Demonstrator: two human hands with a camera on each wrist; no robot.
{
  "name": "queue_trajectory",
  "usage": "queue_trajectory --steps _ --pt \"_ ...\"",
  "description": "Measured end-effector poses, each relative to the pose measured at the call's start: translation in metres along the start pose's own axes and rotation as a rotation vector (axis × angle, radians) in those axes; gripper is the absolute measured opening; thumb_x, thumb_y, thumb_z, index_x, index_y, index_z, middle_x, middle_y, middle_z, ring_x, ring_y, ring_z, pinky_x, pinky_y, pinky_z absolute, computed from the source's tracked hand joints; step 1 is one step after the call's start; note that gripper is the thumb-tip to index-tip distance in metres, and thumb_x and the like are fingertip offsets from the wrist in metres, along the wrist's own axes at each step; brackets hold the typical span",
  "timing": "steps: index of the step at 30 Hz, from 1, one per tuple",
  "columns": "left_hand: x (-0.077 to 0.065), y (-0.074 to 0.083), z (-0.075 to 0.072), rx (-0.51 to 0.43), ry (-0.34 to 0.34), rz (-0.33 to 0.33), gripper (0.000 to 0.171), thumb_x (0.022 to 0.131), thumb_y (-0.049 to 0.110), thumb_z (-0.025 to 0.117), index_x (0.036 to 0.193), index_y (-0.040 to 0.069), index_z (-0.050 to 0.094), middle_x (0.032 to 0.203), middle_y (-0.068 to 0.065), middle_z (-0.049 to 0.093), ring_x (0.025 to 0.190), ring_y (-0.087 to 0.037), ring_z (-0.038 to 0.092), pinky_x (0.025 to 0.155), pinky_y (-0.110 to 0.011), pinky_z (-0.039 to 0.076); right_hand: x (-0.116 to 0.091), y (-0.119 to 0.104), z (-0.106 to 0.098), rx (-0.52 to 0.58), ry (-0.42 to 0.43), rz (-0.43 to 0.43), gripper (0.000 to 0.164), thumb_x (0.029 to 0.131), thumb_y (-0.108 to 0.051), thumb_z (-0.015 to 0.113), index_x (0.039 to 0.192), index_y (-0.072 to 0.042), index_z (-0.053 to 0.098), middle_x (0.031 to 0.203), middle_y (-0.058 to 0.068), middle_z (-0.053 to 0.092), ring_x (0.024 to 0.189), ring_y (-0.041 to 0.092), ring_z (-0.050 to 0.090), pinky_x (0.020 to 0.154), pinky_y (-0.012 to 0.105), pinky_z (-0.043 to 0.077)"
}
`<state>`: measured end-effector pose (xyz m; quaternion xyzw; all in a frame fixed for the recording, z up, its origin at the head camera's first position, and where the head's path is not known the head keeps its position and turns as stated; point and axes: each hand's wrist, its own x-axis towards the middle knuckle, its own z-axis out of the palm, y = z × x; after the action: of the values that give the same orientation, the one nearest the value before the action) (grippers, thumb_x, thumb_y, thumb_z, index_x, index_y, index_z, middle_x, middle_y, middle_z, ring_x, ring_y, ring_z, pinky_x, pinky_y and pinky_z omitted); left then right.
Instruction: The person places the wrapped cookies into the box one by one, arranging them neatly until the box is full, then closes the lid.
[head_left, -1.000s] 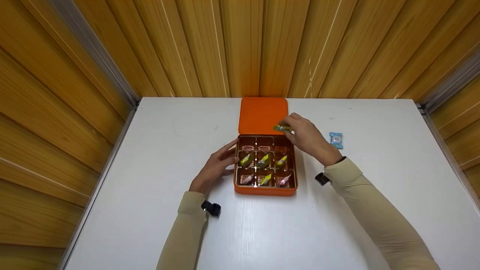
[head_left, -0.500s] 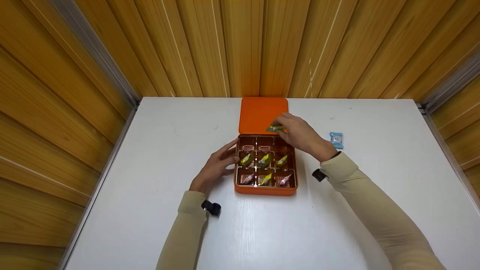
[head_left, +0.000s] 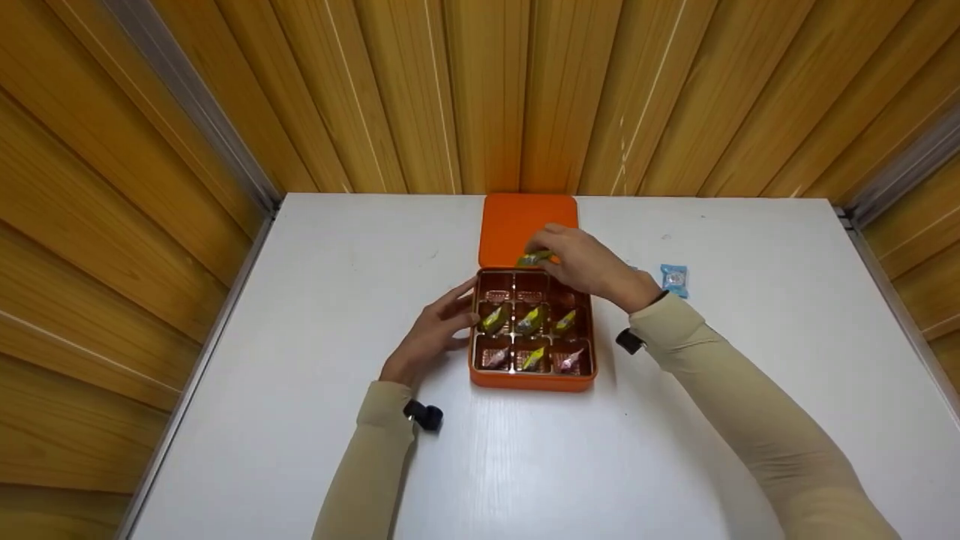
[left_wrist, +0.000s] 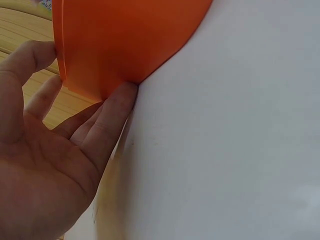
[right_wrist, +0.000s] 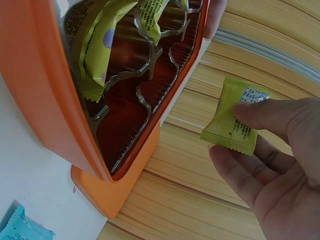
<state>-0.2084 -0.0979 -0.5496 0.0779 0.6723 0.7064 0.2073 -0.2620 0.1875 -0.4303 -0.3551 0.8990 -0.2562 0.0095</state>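
Note:
My right hand (head_left: pixel 589 262) pinches a yellow-green wrapped candy (right_wrist: pixel 232 117) between thumb and fingers, over the back edge of an orange box (head_left: pixel 532 382). A brown divider tray inside the box has several compartments. Yellow-green candies (head_left: pixel 530 319) lie across the middle row; the front row holds a pink-wrapped candy (head_left: pixel 495 358), a yellow-green one and another pink one. The back-left and back-middle compartments show bare brown bottoms; my right hand partly covers the back-right one. My left hand (head_left: pixel 427 334) rests against the box's left side, fingers extended, fingertips touching the orange wall (left_wrist: pixel 125 40).
The orange lid (head_left: pixel 517 225) lies open behind the box, near the wood-panelled wall (head_left: pixel 495 90). A blue wrapped candy (head_left: pixel 675 280) lies on the white table (head_left: pixel 337 300) to the right. Another bit of blue (head_left: pixel 634 268) shows just behind my right wrist.
My right hand has moved left with the yellow-green candy, from the lid's right edge toward the middle of the box's back edge. The left hand and the box have stayed put.

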Motion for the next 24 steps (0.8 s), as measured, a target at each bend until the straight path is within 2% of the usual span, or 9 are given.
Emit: queue_trajectory --steps 8,14,19,24 --pt "-0.001 0.001 0.001 -0.021 0.013 -0.016 0.066 0.105 0.015 0.068 0.163 0.036 0.045 0.161 -0.012 0.047 0.13 -0.033 0.061 0.099 -0.054 0.057 0.011 -0.003 0.006 0.0 -0.027 -0.039 0.023 0.098 0.003 0.074 0.121 -0.002 0.072 0.116 0.014 0.067 0.109 0.031 0.068 0.096 0.046 0.059" --pt "-0.001 0.001 0.001 0.0 0.019 -0.019 0.066 0.105 0.016 0.067 0.164 0.036 0.044 0.161 -0.013 0.046 0.131 -0.034 0.06 0.099 -0.054 0.057 0.019 -0.008 0.011 0.013 -0.068 -0.05 0.022 0.099 0.0 0.073 0.121 -0.002 0.072 0.118 0.013 0.067 0.11 0.031 0.068 0.097 0.046 0.058" --pt "0.0 0.002 0.001 0.02 0.022 -0.024 0.065 0.105 0.018 0.068 0.162 0.037 0.046 0.161 -0.012 0.047 0.132 -0.033 0.06 0.099 -0.053 0.057 0.026 -0.012 0.019 -0.01 -0.115 -0.059 0.024 0.1 0.001 0.071 0.124 -0.002 0.071 0.12 0.014 0.066 0.111 0.032 0.068 0.098 0.045 0.058" --pt "0.0 0.002 0.001 -0.006 0.019 -0.031 0.065 0.105 0.016 0.067 0.163 0.038 0.045 0.16 -0.011 0.048 0.133 -0.033 0.06 0.1 -0.054 0.056 0.032 -0.016 0.027 -0.049 -0.155 -0.085 0.021 0.103 -0.001 0.068 0.123 -0.003 0.072 0.117 0.014 0.066 0.108 0.031 0.068 0.096 0.044 0.059"
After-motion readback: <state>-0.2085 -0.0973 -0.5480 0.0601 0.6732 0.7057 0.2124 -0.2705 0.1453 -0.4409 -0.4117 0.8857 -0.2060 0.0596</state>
